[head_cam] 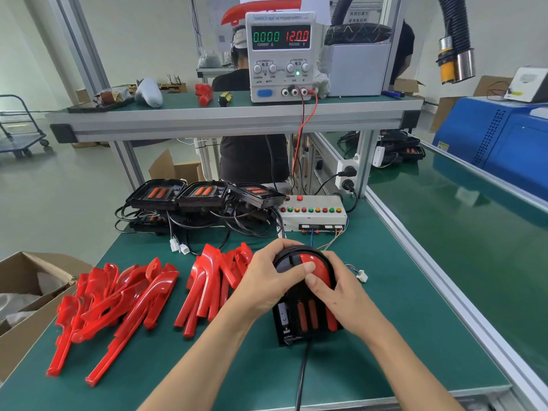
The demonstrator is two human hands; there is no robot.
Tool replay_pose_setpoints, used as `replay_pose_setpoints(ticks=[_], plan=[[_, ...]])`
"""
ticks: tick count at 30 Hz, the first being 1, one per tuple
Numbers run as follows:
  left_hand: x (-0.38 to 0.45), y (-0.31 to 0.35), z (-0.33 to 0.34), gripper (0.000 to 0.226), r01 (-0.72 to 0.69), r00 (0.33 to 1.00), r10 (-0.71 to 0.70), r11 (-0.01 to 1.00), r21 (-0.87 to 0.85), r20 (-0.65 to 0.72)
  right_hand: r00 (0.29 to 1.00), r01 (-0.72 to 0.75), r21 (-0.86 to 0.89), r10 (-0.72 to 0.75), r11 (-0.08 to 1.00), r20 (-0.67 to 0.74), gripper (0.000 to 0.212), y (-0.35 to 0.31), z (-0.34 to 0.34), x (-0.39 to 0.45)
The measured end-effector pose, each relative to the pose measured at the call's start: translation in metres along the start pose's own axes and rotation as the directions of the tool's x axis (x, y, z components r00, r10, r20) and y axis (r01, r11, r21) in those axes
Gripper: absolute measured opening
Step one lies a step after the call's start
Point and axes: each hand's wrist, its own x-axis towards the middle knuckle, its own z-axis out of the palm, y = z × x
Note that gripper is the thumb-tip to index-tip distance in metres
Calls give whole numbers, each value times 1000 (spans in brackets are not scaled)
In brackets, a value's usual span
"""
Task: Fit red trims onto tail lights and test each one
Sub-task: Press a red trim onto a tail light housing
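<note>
A black tail light (299,315) lies on the green bench in front of me, with a red trim (317,266) along its far curved edge. My left hand (267,280) grips the light's far left side, thumb pressing on the trim. My right hand (341,295) wraps the right side, its thumb also on the trim. The light's black cable (301,378) runs toward me. Two heaps of loose red trims (118,301) (213,283) lie to the left. Three more black tail lights (204,194) sit in a row at the back of the bench.
A white test box with coloured buttons (311,213) stands behind the light, loose white connectors (179,247) (362,275) near it. A power supply (281,54) reading 12.00 V sits on the shelf. An open cardboard box (26,292) stands left; a person sits behind the shelf.
</note>
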Motion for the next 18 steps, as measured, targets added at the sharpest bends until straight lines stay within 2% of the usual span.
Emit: replay_pose_setpoints(ticks=[8,18], plan=[[5,0,-2,23,-13,999,12,1000,18,33,992,42,-70,-50,997,-118,48,1,8,-1],[4,-1,2,24,-18,1000,18,1000,6,12,988,52,-5,-52,999,-146,44,6,14,-1]])
